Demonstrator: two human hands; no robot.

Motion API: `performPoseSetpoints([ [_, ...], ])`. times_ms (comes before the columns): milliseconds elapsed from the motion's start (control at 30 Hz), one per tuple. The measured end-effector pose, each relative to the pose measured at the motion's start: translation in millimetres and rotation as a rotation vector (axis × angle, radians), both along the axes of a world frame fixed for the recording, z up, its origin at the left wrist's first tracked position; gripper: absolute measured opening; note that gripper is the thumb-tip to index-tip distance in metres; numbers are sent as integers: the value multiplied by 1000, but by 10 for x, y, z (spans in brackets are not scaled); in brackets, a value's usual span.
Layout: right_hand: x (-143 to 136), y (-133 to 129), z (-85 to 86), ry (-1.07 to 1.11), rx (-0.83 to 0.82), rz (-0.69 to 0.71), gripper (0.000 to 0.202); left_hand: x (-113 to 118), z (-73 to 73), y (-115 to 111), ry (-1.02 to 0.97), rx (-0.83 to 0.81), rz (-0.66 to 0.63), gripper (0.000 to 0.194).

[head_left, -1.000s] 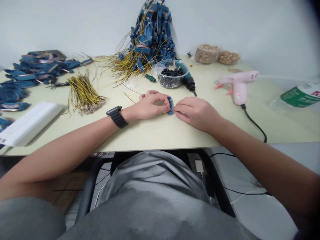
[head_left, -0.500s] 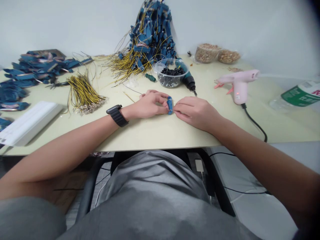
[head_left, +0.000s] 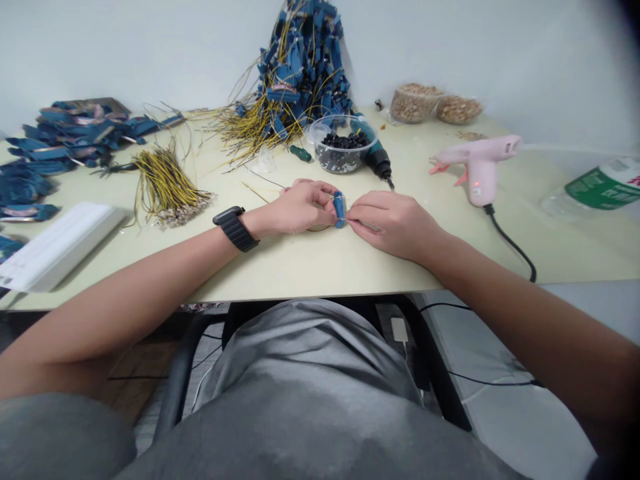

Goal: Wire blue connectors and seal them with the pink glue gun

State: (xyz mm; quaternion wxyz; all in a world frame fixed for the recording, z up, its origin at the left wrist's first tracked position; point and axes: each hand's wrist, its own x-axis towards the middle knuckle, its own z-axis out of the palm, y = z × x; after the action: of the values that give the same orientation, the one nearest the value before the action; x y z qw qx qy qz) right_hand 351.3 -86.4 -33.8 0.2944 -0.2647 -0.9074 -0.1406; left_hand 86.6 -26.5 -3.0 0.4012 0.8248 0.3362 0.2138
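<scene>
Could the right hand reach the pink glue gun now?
Probably yes: nothing seems to stand between the right hand and the glue gun, though that hand is busy at the blue piece.

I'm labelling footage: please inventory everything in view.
blue piece: one, blue, between hands
heap: one, blue, back centre
pile: one, blue, far left
wire bundle: one, yellow, left
box: one, white, near left
tub: one, clear, centre
small parts: many, black, in tub
power drill: one, teal, beside tub
stubby tool: one, green, by tub
containers: two, clear, back right
glue gun: one, pink, right
bottle: one, clear, far right
table: one, cream, centre
chair: one, black, below
adapter: one, white, below
watch: one, black, left wrist
shirt: one, grey, bottom
left hand: one, centre
right hand: one, centre
</scene>
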Motion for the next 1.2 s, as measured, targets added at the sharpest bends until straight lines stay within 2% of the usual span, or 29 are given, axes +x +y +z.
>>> performPoseSetpoints([
  [267,-34,-32,3,42,8,-28,18,-8,4,4,10,-18,10,16],
  [433,-44,-43,24,-41,98,-57,22,-7,10,7,12,-2,7,14],
  [567,-43,-40,4,-82,100,-99,25,-3,6,2,6,-9,6,14],
  [867,-43,-40,-27,-59,56,-63,34,2,12,-23,-3,-32,8,13],
  [1033,-41,-39,-26,-65,49,-63,32,1,19,-17,-5,-47,5,10],
  [1200,-54,-32,-16,-40,87,-22,30,-7,20,1,5,7,-24,14],
])
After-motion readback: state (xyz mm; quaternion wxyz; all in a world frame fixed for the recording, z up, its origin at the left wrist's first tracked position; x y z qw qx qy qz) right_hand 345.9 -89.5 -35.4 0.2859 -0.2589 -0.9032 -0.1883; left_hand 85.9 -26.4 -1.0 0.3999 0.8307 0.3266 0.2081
